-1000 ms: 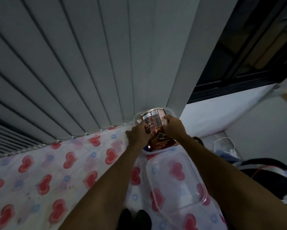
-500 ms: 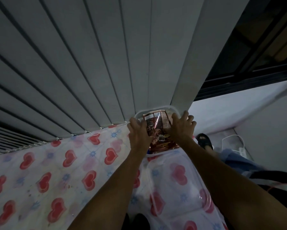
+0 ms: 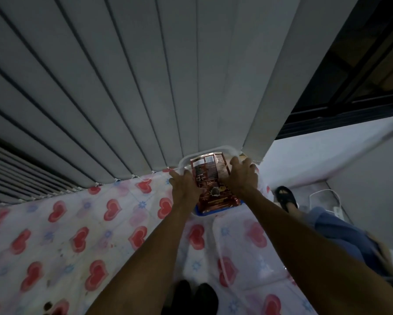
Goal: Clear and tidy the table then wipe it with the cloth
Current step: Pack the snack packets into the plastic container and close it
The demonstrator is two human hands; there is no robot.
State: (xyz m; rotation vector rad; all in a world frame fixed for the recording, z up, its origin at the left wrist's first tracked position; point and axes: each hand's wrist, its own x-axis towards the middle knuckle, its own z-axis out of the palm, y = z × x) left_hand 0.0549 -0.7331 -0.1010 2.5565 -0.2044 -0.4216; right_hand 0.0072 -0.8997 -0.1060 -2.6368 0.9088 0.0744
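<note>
Where the table (image 3: 61, 242) meets the grey blinds (image 3: 127, 87) at its far edge, a clear container (image 3: 204, 153) holds a red-brown snack packet (image 3: 210, 178). Both hands grip its sides, left hand (image 3: 184, 186) and right hand (image 3: 242, 176) with fingers curled round the rim. Nearer lies a clear lid (image 3: 254, 251) on the heart-print tablecloth (image 3: 113, 223).
</note>
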